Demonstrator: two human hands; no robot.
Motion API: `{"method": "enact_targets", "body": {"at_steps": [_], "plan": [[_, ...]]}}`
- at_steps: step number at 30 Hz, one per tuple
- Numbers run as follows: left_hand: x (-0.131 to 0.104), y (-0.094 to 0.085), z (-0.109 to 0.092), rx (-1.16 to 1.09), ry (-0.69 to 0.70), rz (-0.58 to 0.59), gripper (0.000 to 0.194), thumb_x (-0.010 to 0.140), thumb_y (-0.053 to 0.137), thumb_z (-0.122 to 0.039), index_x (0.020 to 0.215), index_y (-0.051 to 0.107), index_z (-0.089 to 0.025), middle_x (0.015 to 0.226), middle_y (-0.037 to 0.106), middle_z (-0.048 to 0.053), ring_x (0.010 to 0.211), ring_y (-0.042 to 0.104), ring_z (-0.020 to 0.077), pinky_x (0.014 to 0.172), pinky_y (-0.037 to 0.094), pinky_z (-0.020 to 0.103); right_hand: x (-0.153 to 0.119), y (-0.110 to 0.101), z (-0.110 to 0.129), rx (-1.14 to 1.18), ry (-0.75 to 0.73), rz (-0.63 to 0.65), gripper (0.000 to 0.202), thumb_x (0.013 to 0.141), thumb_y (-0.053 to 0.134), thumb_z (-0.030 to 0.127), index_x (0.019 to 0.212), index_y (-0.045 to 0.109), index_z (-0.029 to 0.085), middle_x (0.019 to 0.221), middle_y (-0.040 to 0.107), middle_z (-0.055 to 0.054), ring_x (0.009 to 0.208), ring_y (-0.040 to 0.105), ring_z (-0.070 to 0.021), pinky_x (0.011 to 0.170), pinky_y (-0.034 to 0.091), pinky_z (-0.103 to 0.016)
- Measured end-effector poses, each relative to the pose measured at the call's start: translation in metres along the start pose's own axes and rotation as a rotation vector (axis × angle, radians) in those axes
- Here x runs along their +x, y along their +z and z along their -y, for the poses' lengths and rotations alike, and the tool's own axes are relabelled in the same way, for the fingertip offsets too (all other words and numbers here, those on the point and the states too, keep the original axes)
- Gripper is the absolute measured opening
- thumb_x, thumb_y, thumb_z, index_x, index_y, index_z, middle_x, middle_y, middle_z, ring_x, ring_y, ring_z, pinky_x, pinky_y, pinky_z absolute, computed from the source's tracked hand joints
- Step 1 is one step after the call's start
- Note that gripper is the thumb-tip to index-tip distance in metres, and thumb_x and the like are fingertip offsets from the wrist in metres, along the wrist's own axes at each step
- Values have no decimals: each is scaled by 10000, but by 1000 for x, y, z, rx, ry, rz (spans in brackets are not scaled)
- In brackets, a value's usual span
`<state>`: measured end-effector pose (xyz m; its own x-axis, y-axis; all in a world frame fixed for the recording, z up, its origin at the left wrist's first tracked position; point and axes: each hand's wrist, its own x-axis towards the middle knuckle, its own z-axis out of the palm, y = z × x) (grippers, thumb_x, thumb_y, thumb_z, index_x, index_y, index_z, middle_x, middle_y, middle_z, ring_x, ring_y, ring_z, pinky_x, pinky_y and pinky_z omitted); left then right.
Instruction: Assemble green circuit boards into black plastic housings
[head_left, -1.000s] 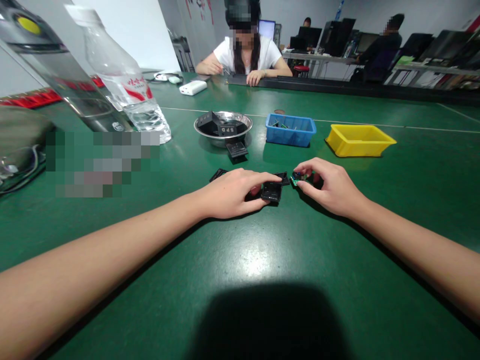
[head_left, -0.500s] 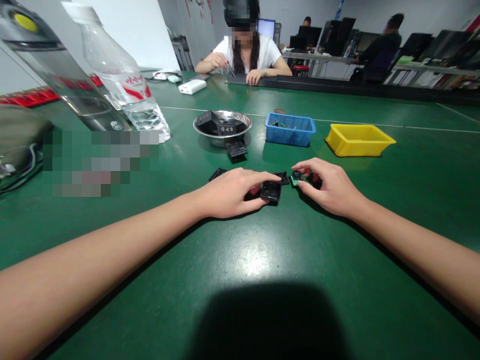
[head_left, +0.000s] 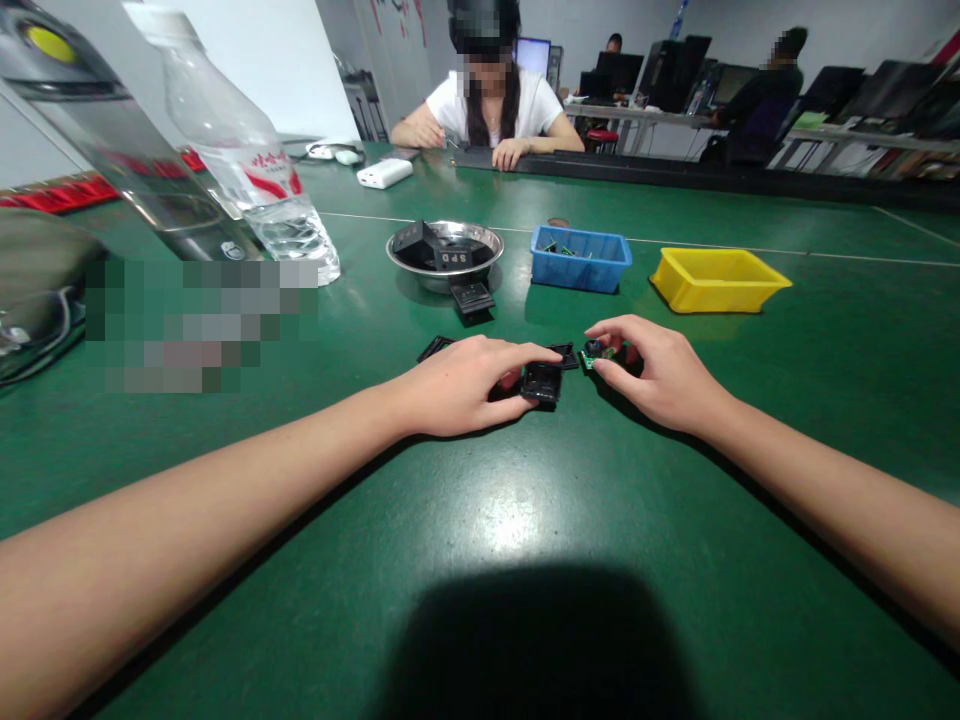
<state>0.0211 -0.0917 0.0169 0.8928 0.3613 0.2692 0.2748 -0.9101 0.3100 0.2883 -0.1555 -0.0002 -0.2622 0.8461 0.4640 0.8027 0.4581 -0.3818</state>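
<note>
My left hand (head_left: 480,385) grips a small black plastic case half (head_left: 542,384) between thumb and fingers, its hollow side toward me. Just behind it lies another black plastic piece (head_left: 568,356), partly covered. My right hand (head_left: 656,370) pinches a small green circuit board (head_left: 589,358) with a dark round part on it, a short way right of the case half. A further black piece (head_left: 435,347) shows behind my left wrist. One more black case part (head_left: 472,298) leans by the metal bowl.
A metal bowl (head_left: 495,262) holds black cases. Beside it stand a blue bin (head_left: 581,272) with circuit boards and a yellow bin (head_left: 712,292). Bottles (head_left: 247,180) stand at left. A person (head_left: 491,110) sits across the green table (head_left: 600,520).
My hands and what they hold have barely moved. Across the table, the other person's hand on the left has shifted slightly down.
</note>
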Motion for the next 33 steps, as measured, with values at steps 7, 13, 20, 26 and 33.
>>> {"method": "enact_targets", "body": {"at_steps": [7,13,20,26,33], "plan": [[0,1,1,-5,11,-10,440,961,611,-305,1386,612,-188,829,710,3,776,670,166,720,447,254,0,0,1,-10,-11,-3,214,889,622,226,1093,681,196,942,715,-71,793,643,-217,711,488,-335],[0,0,0,-10,9,-7,446,962,610,-307,1390,610,-180,823,712,5,760,665,169,715,442,256,0,-1,0,-3,-16,-8,161,866,623,200,1008,698,206,897,707,-58,758,624,-209,686,472,-329],[0,0,0,-10,11,-10,446,961,612,-308,1390,610,-188,835,715,7,765,664,169,735,448,259,0,1,-2,-4,-57,-14,69,830,629,157,866,665,203,874,710,-60,739,621,-200,678,461,-319],[0,1,2,-11,10,-9,446,959,613,-315,1387,613,-186,823,709,4,752,660,167,749,458,262,1,0,-1,3,-76,-35,34,861,637,178,833,653,190,786,685,-38,671,589,-172,638,430,-293],[0,0,1,-20,13,-6,446,954,614,-300,1383,617,-175,823,702,4,754,656,164,736,454,259,0,-2,4,31,-38,-43,51,887,646,217,887,679,178,741,664,-15,635,576,-152,625,429,-278]]}}
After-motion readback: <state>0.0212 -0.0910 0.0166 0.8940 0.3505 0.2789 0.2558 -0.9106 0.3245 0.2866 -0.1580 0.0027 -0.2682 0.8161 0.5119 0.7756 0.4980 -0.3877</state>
